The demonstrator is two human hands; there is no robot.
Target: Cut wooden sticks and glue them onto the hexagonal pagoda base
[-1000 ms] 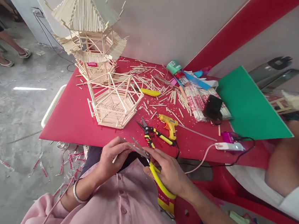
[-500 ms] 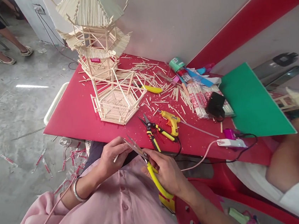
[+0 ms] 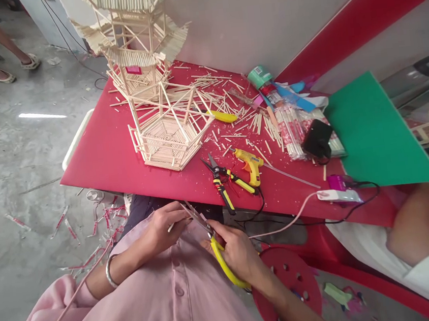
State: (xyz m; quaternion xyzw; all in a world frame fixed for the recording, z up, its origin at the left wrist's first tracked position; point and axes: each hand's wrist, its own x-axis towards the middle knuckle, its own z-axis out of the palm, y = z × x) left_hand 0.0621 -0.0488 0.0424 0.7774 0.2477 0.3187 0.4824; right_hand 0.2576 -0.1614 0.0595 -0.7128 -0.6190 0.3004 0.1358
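Observation:
My left hand [image 3: 164, 229] is closed on a thin wooden stick [image 3: 171, 227], its pale end poking out below the fingers. Yellow-handled scissors [image 3: 224, 264] are in my right hand [image 3: 237, 247], with their blades slightly parted and pointing up beside my left fingertips. Whether the blades touch the stick is hidden. Both hands are over my lap at the front edge of the red table [image 3: 95, 162]. Beyond them on the table are black-and-yellow pruning shears [image 3: 222, 180] and a yellow glue gun [image 3: 251, 166]. A hexagonal stick frame [image 3: 170, 139] stands behind.
A tiered stick pagoda [image 3: 133, 41] rises at the back. Loose sticks [image 3: 210, 87], a yellow utility knife [image 3: 223, 116], bagged sticks [image 3: 292, 132] and a green board [image 3: 381, 138] lie rightward. A power strip [image 3: 339, 196] trails cables. Another person's arm [image 3: 415, 216] is at right.
My view has shifted a little, so the table and its things appear slightly higher. Both hands keep their grips, the scissors still beside my left fingertips.

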